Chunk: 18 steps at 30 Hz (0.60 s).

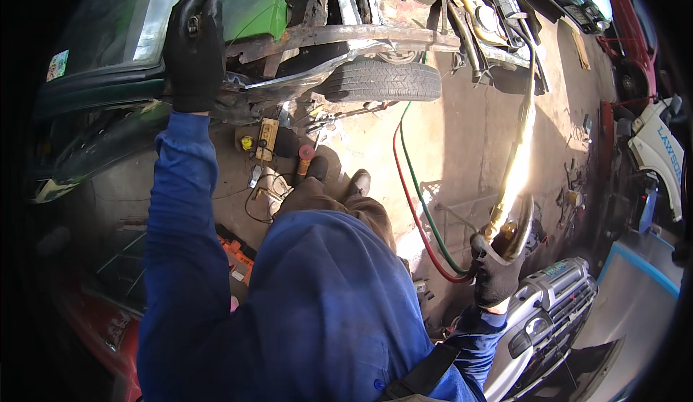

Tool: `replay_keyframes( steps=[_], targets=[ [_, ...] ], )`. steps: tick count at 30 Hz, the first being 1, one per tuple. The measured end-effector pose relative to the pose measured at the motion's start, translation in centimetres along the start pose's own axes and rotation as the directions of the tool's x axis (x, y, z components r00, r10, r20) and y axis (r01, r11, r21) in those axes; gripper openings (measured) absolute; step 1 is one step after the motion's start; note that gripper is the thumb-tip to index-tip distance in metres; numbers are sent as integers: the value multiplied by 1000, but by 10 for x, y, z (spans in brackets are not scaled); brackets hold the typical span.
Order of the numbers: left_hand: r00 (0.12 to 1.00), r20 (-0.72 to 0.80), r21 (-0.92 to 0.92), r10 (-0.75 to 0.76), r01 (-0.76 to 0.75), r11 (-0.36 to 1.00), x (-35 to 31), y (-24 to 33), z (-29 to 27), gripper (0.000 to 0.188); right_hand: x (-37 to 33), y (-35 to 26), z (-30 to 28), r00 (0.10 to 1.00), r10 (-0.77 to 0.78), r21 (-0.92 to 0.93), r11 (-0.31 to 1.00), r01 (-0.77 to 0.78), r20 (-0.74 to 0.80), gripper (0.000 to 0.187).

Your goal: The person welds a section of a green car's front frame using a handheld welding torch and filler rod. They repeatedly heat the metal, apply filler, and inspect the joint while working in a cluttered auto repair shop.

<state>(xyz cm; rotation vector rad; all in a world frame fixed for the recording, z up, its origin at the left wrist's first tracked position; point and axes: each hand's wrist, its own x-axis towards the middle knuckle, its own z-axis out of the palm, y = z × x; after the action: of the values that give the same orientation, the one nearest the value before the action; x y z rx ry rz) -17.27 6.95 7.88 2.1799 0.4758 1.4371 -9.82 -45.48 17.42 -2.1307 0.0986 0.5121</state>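
My right hand (495,272), in a dark glove, is closed around a gas torch (510,237) at the lower right. A red hose (413,198) and a green hose (424,211) run to it. From the torch a bright yellow-white streak (518,156), which looks like a flame, stretches upward. My left hand (193,55), black-gloved, is raised beside the green vehicle body (263,5). Its fingers look curled, with a small metal piece (193,26) showing at them; what it is I cannot make out.
Ahead are a torn-open vehicle front with a bent metal rail (346,36) and a tire (382,81). Tools and a yellowish box (267,138) lie near my feet. A silver grille (556,308) stands at right, below a white body panel (658,153). An orange object (234,254) lies left.
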Motion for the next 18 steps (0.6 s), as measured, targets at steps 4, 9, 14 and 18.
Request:
replay_keyframes(
  steps=[4,9,14,18],
  targets=[
    [719,594,-353,-360,636,687,-86,91,14,30,-38,-6,21,999,23,118,993,-26,30,73],
    [204,972,-179,-116,964,196,-153,170,45,32,-58,13,63,964,-249,99,966,239,98,76],
    [208,976,-206,-58,978,33,-171,184,65,31,-66,25,72,970,-75,-132,985,107,229,39],
    [238,966,-207,-105,948,243,-191,150,92,36,-71,30,71,974,-88,14,996,87,208,41]
  ],
)
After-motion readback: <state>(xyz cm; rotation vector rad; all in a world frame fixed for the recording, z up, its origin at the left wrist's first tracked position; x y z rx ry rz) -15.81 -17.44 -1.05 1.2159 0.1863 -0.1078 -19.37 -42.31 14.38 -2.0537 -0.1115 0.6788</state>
